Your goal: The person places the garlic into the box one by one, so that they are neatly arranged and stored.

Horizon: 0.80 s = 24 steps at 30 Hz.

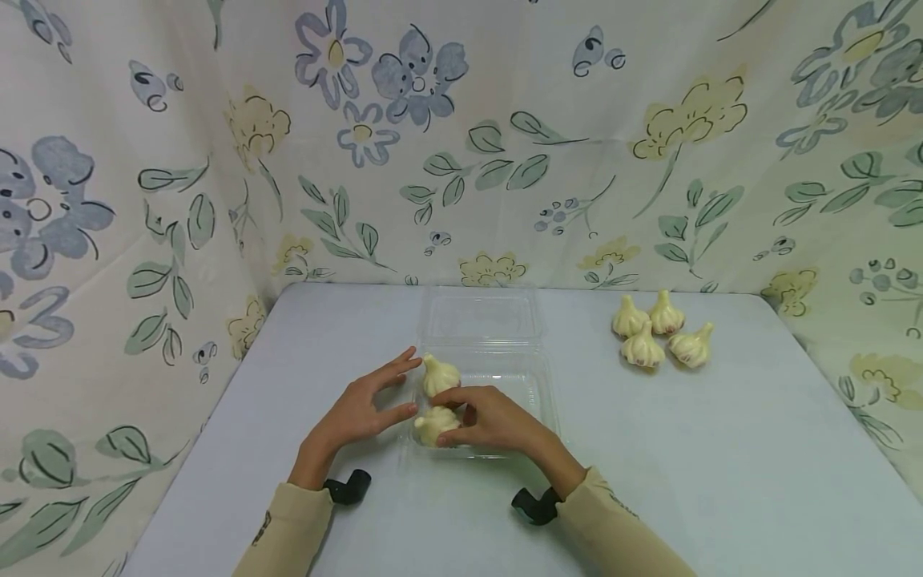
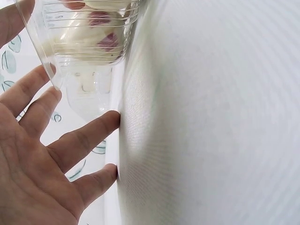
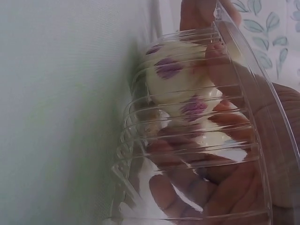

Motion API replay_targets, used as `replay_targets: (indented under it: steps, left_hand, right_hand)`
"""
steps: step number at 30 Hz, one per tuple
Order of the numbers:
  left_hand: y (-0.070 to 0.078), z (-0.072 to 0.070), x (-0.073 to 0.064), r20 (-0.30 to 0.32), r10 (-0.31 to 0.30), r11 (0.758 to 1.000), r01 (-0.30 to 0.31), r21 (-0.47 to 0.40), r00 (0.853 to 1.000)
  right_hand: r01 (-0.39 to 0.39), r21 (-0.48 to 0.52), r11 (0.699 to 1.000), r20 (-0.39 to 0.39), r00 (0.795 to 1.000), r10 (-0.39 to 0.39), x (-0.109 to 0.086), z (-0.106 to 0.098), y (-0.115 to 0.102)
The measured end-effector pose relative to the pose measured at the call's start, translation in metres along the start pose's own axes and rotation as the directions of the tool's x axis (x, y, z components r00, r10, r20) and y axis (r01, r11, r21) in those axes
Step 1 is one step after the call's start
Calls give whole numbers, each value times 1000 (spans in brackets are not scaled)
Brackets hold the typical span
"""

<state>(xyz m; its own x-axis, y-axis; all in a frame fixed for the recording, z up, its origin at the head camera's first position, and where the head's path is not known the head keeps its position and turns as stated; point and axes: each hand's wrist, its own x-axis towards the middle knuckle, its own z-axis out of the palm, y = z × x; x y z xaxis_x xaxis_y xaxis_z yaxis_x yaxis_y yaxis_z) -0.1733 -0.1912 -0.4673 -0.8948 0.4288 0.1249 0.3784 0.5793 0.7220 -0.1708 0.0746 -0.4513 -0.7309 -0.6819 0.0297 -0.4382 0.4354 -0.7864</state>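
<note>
A clear plastic clamshell box lies with its lid folded back on the table. Two garlic bulbs are inside, along its left side: a rear bulb and a front bulb. My right hand reaches into the box and holds the front bulb between thumb and fingers. In the right wrist view those fingers show through the ribbed wall. Outside the left rim is my left hand, its fingers spread. Two of its fingertips touch the rim in the left wrist view.
Several garlic bulbs stand in a group at the back right of the white table. A floral curtain hangs behind the table and along its sides. Dark wrist cameras sit under both wrists.
</note>
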Motion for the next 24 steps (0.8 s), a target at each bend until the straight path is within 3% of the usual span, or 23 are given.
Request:
replay_targets:
  steps: [24]
  left_hand:
    - [1,0,0,-3,-8,1000,8,6,1000]
  right_hand:
    - [41,-1,999,2,999,-41,-2,-2,2]
